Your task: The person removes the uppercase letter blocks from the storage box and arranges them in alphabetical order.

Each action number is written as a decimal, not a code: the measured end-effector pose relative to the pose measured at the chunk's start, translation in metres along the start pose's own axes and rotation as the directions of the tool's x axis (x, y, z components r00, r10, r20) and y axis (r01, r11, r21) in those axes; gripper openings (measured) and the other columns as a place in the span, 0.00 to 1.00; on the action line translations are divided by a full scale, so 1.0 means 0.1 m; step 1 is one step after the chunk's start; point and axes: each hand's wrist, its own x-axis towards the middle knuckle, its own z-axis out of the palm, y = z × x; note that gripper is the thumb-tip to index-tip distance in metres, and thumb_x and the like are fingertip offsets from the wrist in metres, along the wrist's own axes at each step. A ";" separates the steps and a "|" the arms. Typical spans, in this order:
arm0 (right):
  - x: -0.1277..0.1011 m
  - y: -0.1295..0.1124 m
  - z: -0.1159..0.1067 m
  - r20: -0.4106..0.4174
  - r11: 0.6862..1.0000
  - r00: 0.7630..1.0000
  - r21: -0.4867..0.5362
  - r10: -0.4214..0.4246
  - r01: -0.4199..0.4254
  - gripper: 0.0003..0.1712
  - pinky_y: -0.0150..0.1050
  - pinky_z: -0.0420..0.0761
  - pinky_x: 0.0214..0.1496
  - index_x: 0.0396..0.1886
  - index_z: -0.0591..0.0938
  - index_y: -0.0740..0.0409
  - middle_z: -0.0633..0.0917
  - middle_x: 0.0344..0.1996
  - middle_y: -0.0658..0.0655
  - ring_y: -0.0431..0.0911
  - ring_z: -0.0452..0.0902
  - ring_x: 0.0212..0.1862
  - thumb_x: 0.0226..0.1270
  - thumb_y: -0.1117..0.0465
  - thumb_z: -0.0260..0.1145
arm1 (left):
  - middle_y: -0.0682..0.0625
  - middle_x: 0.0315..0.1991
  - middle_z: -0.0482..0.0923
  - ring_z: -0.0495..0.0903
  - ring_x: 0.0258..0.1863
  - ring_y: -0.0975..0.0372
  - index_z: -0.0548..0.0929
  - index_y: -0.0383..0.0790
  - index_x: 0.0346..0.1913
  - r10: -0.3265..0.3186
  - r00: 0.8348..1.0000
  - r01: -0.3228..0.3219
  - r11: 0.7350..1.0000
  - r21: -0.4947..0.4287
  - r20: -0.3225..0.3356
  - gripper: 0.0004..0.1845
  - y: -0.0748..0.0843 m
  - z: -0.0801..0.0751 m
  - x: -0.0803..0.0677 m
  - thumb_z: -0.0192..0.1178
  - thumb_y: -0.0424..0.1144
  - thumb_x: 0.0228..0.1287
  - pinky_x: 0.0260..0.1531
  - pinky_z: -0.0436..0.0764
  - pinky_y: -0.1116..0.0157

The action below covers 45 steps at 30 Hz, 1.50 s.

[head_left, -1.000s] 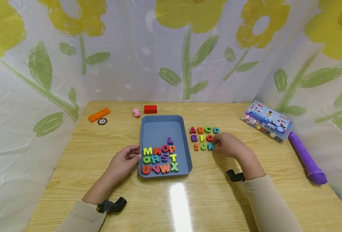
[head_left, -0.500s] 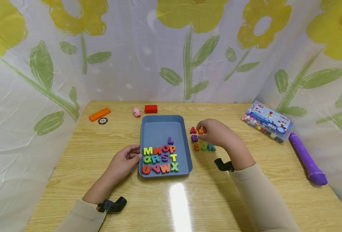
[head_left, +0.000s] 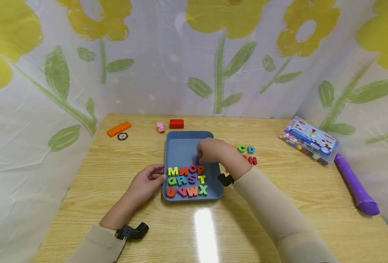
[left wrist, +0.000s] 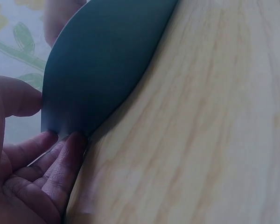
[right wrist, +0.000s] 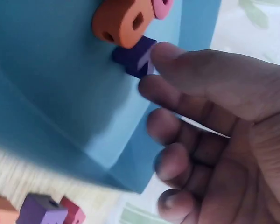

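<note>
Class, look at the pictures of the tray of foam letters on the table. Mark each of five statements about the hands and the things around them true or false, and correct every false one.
1. The left hand touches the blue tray at its left edge. True.
2. The right hand is over the purple tube. False: it is over the tray, fingers at the purple L; the purple tube lies far to the right.
3. The bottom row in the tray reads U V W X. True.
4. The red block lies inside the tray. False: it lies on the table behind the tray.
5. The pink pig stands beside the red block. True.
</note>
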 end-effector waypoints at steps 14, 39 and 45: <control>0.15 -0.08 0.06 0.001 1.000 1.000 -0.011 0.016 -0.016 0.07 0.41 0.79 0.44 0.38 0.88 0.53 0.86 0.36 0.53 0.49 0.79 0.42 0.76 0.56 0.74 | 0.38 0.64 0.84 0.85 0.61 0.50 0.78 0.34 0.75 0.007 1.000 -0.007 1.000 -0.004 -0.006 0.26 0.01 0.00 -0.01 0.64 0.39 0.80 0.63 0.83 0.56; 0.12 0.00 0.07 -0.078 0.999 0.996 0.007 -0.038 0.039 0.07 0.41 0.79 0.41 0.35 0.87 0.52 0.86 0.34 0.53 0.48 0.79 0.40 0.78 0.59 0.70 | 0.38 0.64 0.84 0.84 0.62 0.50 0.77 0.34 0.75 0.002 1.000 -0.001 1.000 0.011 -0.003 0.26 0.01 0.00 -0.01 0.64 0.40 0.80 0.65 0.83 0.52; -0.23 0.23 -0.03 -0.180 0.994 0.983 0.088 -0.047 0.064 0.05 0.42 0.81 0.43 0.40 0.89 0.53 0.88 0.38 0.52 0.46 0.80 0.37 0.78 0.63 0.68 | 0.38 0.66 0.83 0.83 0.64 0.50 0.76 0.35 0.76 -0.005 1.000 0.005 1.000 0.019 0.009 0.27 0.02 0.00 0.01 0.63 0.41 0.81 0.66 0.82 0.54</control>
